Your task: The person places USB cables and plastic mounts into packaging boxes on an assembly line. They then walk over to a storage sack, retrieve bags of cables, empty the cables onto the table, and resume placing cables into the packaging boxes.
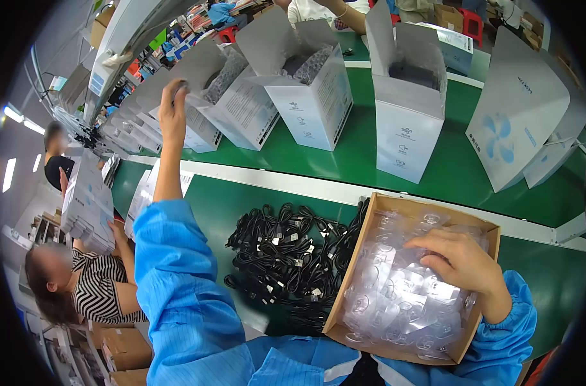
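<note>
the front carton (pixel 518 122) at two o'clock carries a pale-blue fan picture, its lettering too small for me to read; the print on the open cartons at twelve (pixel 306 109) and one (pixel 405 135) is too fine as well. bare green bench (pixel 365 128) separates those two, with more past the cardboard tray (pixel 355 264) at four. inside its walls, my right hand (pixel 457 257) is half open, fingers curled over clear plastic pieces (pixel 396 296); whether it grips one, i cannot tell. my left hand (pixel 172 116), raised at ten, has its fingers drawn together, something small and dark at the tips, too blurred to name. black cables (pixel 286 251) heap at six. upright flaps and a white rail (pixel 306 183) interrupt the space; a person in stripes (pixel 103 283) is at eight.
</note>
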Demonstrator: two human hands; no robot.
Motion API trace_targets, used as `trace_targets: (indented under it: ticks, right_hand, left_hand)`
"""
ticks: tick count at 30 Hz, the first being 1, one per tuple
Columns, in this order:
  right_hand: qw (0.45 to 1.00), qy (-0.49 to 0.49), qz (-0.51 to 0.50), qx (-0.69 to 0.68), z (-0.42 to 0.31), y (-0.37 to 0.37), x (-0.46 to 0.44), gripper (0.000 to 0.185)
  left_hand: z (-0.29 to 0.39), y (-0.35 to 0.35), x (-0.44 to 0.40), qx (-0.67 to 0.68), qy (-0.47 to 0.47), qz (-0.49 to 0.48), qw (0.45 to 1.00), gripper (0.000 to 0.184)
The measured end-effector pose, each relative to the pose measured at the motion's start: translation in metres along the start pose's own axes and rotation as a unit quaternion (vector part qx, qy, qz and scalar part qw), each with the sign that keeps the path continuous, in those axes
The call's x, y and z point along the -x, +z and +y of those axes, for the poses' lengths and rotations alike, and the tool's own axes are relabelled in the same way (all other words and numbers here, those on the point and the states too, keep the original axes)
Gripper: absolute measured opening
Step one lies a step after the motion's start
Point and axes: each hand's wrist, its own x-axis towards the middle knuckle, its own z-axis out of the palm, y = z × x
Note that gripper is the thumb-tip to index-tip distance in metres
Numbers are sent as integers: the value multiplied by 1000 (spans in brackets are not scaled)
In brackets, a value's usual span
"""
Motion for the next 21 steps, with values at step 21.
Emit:
trace_targets:
  ticks: [21]
  right_hand:
    - [999,-16,31,-6,4,14,-11,31]
  left_hand:
    - [-10,39,1,-142,-67,-337,928,50]
